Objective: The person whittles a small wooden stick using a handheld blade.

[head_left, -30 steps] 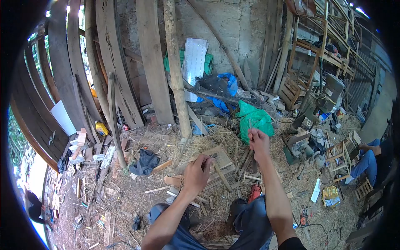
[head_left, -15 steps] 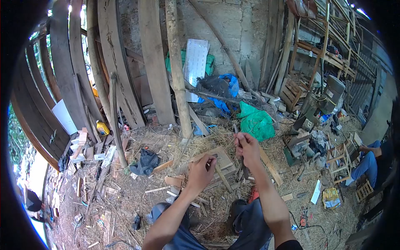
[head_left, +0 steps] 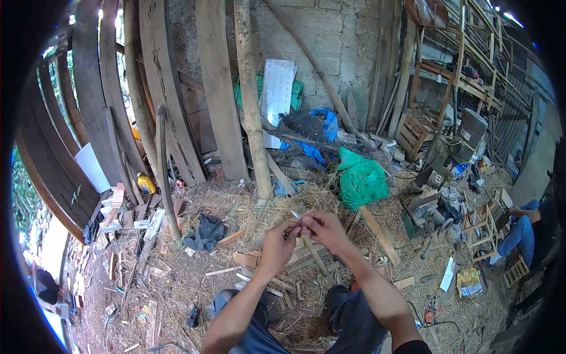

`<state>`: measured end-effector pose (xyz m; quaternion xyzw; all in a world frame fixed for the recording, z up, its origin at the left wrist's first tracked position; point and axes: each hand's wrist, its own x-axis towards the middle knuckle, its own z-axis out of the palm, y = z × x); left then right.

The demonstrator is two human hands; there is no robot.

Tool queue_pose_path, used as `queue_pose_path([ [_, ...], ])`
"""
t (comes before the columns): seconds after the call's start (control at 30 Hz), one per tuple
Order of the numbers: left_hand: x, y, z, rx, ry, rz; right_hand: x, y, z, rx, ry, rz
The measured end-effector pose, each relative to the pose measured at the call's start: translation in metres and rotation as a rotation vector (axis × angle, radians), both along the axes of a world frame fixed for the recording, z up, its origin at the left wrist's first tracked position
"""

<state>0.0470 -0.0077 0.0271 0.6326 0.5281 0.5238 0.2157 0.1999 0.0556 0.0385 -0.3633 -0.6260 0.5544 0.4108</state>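
Note:
My left hand (head_left: 278, 243) and my right hand (head_left: 325, 229) meet in front of me above the straw-covered floor, fingertips pinched close together. A small, thin, whitish piece (head_left: 296, 216) shows at the fingertips where the two hands meet. What it is, and what else the closed fingers hold, I cannot make out. Just below the hands a narrow wooden stick (head_left: 316, 256) slants down to the right. Beneath it are wooden boards (head_left: 299, 259), partly hidden by my hands and forearms.
Wood scraps and straw cover the ground. A black plastic bag (head_left: 206, 231) lies left, a green sack (head_left: 362, 180) ahead, and a plank (head_left: 379, 236) to the right. A wooden pole (head_left: 250, 106) stands in front. Another person's leg (head_left: 520, 241) is at far right.
My right hand has come down and left to meet my left hand. The long, dark, blade-like thing seen upright in it before no longer shows clearly. My left hand has barely moved.

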Motion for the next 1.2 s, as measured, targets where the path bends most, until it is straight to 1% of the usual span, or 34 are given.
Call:
queue_pose_path([
  [0.07, -0.004, -0.001, 0.003, -0.149, -0.168, -0.026, -0.008, -0.003, -0.003, -0.003, 0.021, 0.087],
  [0.1, -0.005, 0.000, 0.002, -0.157, -0.163, -0.025, -0.007, -0.002, -0.005, -0.011, 0.026, 0.087],
  [0.17, -0.005, 0.003, 0.000, -0.119, -0.243, -0.132, -0.001, 0.006, -0.002, 0.034, -0.006, 0.076],
  [0.2, -0.006, 0.001, -0.001, -0.125, -0.244, -0.131, 0.003, 0.013, -0.001, 0.028, -0.007, 0.076],
  [0.27, -0.008, -0.003, -0.002, -0.207, -0.255, -0.185, 0.015, 0.027, 0.002, 0.030, 0.077, -0.160],
  [0.3, -0.008, -0.005, -0.002, -0.211, -0.257, -0.188, 0.025, 0.031, 0.002, 0.026, 0.075, -0.163],
  [0.37, -0.009, -0.006, 0.000, -0.267, -0.219, -0.193, 0.040, 0.037, 0.004, -0.102, 0.186, -0.103],
  [0.4, -0.009, -0.005, -0.002, -0.267, -0.223, -0.193, 0.037, 0.034, 0.005, -0.102, 0.182, -0.103],
  [0.47, -0.008, -0.001, -0.009, -0.244, -0.243, -0.184, 0.023, 0.019, 0.004, -0.129, 0.058, -0.117],
  [0.5, -0.007, -0.001, -0.008, -0.245, -0.242, -0.182, 0.014, 0.014, -0.002, -0.131, 0.059, -0.115],
  [0.57, -0.005, 0.002, -0.006, -0.285, -0.424, -0.190, 0.000, 0.006, -0.011, 0.075, -0.045, 0.112],
  [0.6, -0.004, 0.003, -0.005, -0.289, -0.420, -0.189, -0.001, 0.005, -0.009, 0.072, -0.041, 0.112],
  [0.67, -0.004, 0.001, -0.002, -0.274, -0.442, -0.199, 0.000, 0.005, -0.003, -0.067, -0.013, 0.103],
  [0.73, -0.001, 0.002, 0.000, -0.274, -0.418, -0.190, 0.003, 0.009, 0.003, -0.098, 0.033, 0.131],
  [0.8, 0.001, 0.002, -0.001, -0.274, -0.400, -0.185, 0.007, 0.014, 0.001, 0.015, -0.029, 0.008],
  [0.83, -0.002, 0.000, -0.004, -0.296, -0.402, -0.216, 0.015, 0.022, 0.001, 0.013, -0.028, 0.004],
  [0.9, -0.004, -0.003, -0.008, -0.317, -0.397, -0.248, 0.034, 0.040, 0.004, -0.034, 0.074, -0.223],
  [0.93, -0.005, -0.005, -0.010, -0.353, -0.412, -0.265, 0.040, 0.042, 0.002, -0.033, 0.078, -0.224],
  [1.0, -0.005, -0.002, -0.009, -0.382, -0.429, -0.287, 0.048, 0.041, 0.003, -0.178, 0.231, -0.145],
  [1.07, -0.003, -0.003, -0.008, -0.426, -0.449, -0.261, 0.038, 0.031, -0.002, -0.200, 0.191, -0.178],
  [1.1, -0.001, -0.003, -0.007, -0.429, -0.446, -0.259, 0.030, 0.025, -0.007, -0.143, 0.126, -0.089],
  [1.13, 0.001, -0.001, -0.005, -0.399, -0.496, -0.257, 0.022, 0.021, -0.010, -0.081, 0.065, 0.001],
  [1.17, 0.001, 0.000, -0.003, -0.367, -0.546, -0.254, 0.014, 0.015, -0.008, -0.080, 0.073, 0.005],
  [1.2, -0.001, 0.000, 0.000, -0.369, -0.538, -0.250, 0.009, 0.007, -0.005, -0.082, 0.043, 0.069],
])
